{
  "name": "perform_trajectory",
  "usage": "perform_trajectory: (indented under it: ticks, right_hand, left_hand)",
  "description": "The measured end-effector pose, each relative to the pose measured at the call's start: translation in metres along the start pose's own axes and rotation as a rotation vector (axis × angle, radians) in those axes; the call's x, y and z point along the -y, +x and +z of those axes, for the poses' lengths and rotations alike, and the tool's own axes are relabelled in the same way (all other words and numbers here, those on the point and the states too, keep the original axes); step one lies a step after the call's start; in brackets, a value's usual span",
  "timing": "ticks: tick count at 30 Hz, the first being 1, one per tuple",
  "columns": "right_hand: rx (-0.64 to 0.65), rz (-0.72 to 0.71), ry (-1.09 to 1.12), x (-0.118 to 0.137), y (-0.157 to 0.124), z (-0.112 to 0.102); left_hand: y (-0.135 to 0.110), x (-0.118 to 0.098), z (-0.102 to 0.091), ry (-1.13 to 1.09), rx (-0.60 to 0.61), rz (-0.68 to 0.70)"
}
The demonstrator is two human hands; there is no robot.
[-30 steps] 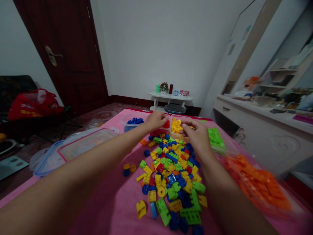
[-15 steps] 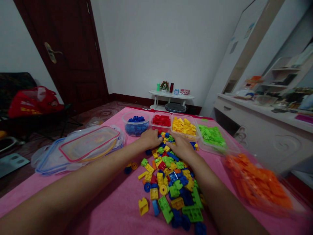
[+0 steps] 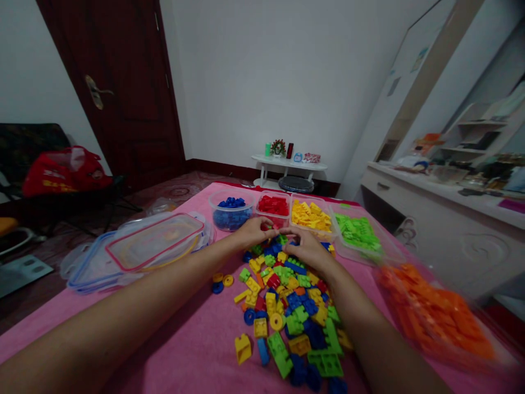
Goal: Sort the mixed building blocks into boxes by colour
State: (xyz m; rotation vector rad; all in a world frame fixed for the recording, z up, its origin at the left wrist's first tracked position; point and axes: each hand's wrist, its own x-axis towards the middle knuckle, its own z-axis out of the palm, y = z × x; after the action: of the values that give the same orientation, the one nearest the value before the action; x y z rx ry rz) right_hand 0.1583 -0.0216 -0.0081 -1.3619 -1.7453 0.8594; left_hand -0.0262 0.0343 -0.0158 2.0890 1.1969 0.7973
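Note:
A heap of mixed toy building bricks [image 3: 283, 301] in yellow, green, blue and red lies on the pink cloth. My left hand [image 3: 256, 232] is at its far end, thumb and fingers apart and curved, with a small green brick [image 3: 267, 226] showing by the fingers. From the right, my right hand [image 3: 307, 249] reaches over the same end, its fingers stretched and thumb apart, fingertips close to my left hand's. Just behind both hands stand the tub of red bricks [image 3: 273, 205] and the tub of yellow bricks [image 3: 310, 215]. What lies under my palms is hidden.
A round tub of blue bricks [image 3: 232, 214] stands left of the red one. To the right are tubs of green bricks [image 3: 357, 232] and orange bricks [image 3: 438, 312]. Stacked clear lids [image 3: 156, 241] lie at left. A few loose wheels [image 3: 217, 285] sit beside the heap.
My hands have lifted slightly from the heap and their fingertips have come closer together. Bricks at the far end have shifted. The whole view has moved a little.

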Motion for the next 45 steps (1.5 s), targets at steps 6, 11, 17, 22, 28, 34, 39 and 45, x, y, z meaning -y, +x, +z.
perform_trajectory:
  ticks: [6,11,17,22,28,34,39,45]
  right_hand:
    - [-0.049,0.018,0.200,-0.001,0.000,-0.007]
    - [-0.143,-0.106,-0.033,-0.015,0.008,-0.002]
    - [-0.183,-0.085,-0.097,-0.017,0.009,-0.002]
    - [-0.190,-0.058,-0.081,-0.011,0.008,-0.007]
    - [-0.216,-0.071,-0.036,-0.001,0.006,-0.013]
    - [-0.217,-0.065,0.006,0.014,0.004,-0.021]
    - [-0.138,-0.118,-0.023,0.023,0.001,-0.019]
    - [-0.053,-0.197,-0.225,0.037,-0.004,-0.005]
  left_hand:
    - [0.002,-0.004,0.000,0.160,-0.061,0.064]
    - [0.000,-0.011,0.013,0.260,-0.040,0.098]
    - [0.011,-0.014,0.011,0.048,0.094,0.034]
    - [-0.001,-0.027,-0.023,-0.336,0.192,0.060]
    - [-0.036,-0.035,-0.079,-0.072,0.254,0.031]
    - [-0.081,-0.024,-0.092,0.886,0.296,0.008]
    - [-0.093,-0.024,-0.078,1.025,0.355,0.002]
    - [-0.075,-0.023,-0.072,0.697,0.253,0.080]
